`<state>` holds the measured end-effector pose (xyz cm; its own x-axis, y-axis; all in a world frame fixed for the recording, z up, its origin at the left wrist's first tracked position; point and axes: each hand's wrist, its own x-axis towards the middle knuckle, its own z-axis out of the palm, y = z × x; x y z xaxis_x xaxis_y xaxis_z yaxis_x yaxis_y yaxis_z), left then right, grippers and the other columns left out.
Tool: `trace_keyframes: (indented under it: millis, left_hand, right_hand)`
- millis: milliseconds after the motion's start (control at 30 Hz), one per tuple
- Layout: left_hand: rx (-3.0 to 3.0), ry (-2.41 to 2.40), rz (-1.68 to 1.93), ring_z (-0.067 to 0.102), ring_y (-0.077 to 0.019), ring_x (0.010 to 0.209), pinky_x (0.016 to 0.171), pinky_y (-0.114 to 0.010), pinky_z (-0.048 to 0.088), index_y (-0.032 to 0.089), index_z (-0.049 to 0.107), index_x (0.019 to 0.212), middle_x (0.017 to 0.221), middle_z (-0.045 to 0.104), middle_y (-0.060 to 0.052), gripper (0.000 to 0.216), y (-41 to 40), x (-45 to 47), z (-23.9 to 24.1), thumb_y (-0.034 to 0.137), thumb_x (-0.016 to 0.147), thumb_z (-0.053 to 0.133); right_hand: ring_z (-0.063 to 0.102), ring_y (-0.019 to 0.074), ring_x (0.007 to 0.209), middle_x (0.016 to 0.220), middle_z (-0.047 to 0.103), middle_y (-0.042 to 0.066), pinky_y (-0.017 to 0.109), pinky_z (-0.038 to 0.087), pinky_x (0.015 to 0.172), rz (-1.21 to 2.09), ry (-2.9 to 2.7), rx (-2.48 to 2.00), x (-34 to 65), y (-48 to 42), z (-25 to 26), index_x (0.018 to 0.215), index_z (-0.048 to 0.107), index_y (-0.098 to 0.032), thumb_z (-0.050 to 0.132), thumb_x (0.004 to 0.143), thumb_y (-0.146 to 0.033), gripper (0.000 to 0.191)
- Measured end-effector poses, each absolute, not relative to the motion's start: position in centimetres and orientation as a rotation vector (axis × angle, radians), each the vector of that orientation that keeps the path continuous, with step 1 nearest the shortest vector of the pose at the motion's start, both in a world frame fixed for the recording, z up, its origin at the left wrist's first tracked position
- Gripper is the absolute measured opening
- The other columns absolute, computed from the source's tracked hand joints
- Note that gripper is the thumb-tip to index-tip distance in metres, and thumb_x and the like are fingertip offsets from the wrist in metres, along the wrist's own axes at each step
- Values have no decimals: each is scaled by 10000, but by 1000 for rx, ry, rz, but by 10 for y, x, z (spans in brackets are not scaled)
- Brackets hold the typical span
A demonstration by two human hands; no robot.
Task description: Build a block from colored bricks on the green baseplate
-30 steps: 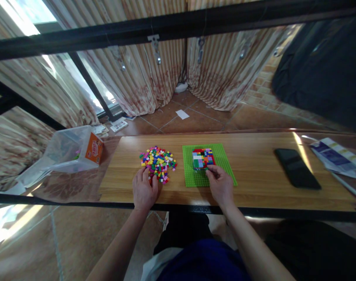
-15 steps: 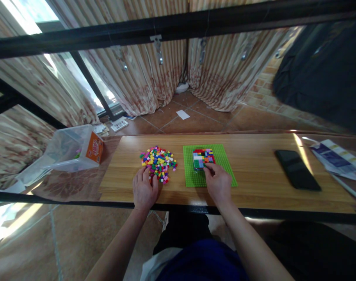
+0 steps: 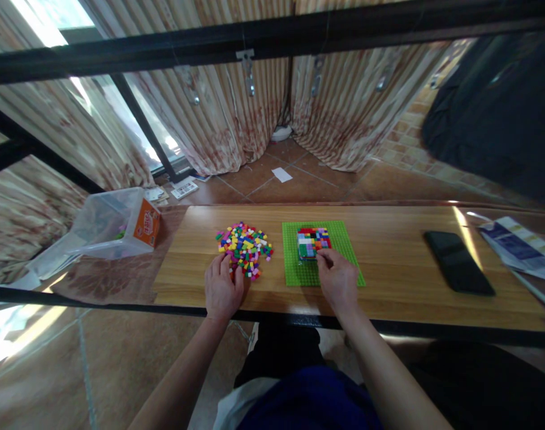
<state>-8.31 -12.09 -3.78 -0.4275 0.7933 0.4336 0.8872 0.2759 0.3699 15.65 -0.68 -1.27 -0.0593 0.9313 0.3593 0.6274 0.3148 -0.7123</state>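
Note:
A green studded baseplate (image 3: 294,275) lies on the table in front of me. On it stands a low, squarish build of many-coloured toy bricks (image 3: 309,239). My right hand (image 3: 338,279) is at the near right corner of this build, thumb and fingertips pinched together; whatever is between them is hidden. To the left of the baseplate spreads a loose pile of small coloured bricks (image 3: 246,242). My left hand (image 3: 223,288) rests at the pile's near left edge, its fingers loosely bent and its thumb apart, the fingertips touching or beside several bricks.
A black phone (image 3: 458,263) lies on the wooden table (image 3: 389,257) to the right, with printed papers (image 3: 523,245) beyond it. At the left stands a clear plastic box (image 3: 111,221) with an orange label. A black bar (image 3: 272,48) crosses the view above the table.
The view has shifted slightly. My right hand stays at the build's near right corner with its fingertips moved a little, and my left hand keeps its place by the pile.

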Motion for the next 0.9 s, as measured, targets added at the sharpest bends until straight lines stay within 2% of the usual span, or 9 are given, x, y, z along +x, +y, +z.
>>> trace_keyframes:
  millis: [433,767,900]
  left_hand:
    - [-1591,-2388,-864,535,-320,1233,1058,-478,423,121,581,1253,1305,584,-186,403,-122,-82,-35,335,924,492]
    - [-1592,-2375,-855,542,-314,1224,1058,-483,428,115,582,1247,1304,589,-189,398,-122,-82,-36,337,928,494]
    - [-1594,-2372,-850,544,-324,1221,1047,-500,434,120,576,1264,1307,586,-194,412,-121,-83,-38,342,926,496]
  right_hand:
    - [638,226,784,869,707,101,342,465,727,384,-1869,-1392,155,-8,-10,877,721,-182,462,911,-281,279]
    - [621,181,810,926,701,95,281,453,722,7,-2038,-1272,158,-10,-28,972,723,-160,430,995,-217,300]
    - [628,174,827,962,703,95,272,460,735,-38,-2121,-1237,163,-8,-30,1016,719,-164,421,1000,-195,300]
